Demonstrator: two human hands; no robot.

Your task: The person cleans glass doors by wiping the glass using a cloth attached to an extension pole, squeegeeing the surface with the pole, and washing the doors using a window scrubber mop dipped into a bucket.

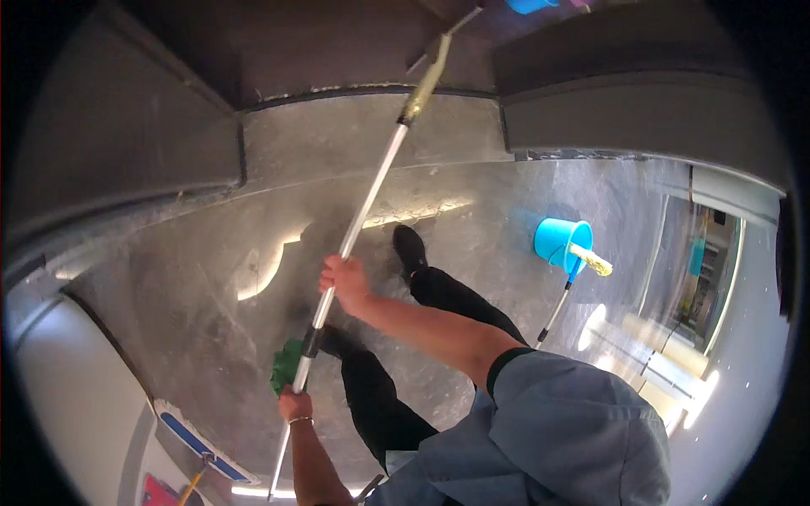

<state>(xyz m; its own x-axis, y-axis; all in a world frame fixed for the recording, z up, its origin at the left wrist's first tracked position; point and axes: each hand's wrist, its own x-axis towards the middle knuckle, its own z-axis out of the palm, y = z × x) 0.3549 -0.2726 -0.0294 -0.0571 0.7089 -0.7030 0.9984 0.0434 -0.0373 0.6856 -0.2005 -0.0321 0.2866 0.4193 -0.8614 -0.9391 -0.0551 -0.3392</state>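
Both my hands grip a long silver telescopic pole [380, 174] that slants up and away from me. My right hand [345, 284] wraps its middle. Lower down, my left hand [296, 405], with a band at the wrist, holds the pole below a black collar [311, 341]. A crumpled green cloth [286, 367] shows just above my left hand, behind the pole; whether the hand holds it I cannot tell. At the far end, a yellowish fitting [425, 88] carries a thin crossbar, probably a squeegee, before a dark wall panel [329, 44].
A light-blue bucket [557, 242] stands on the grey floor [481, 196], with a fluffy washer head [591, 259] on another pole against it. At lower left lies a blue-backed flat mop [196, 439] beside a pale panel [69, 373]. A reflective pane [696, 272] is at right.
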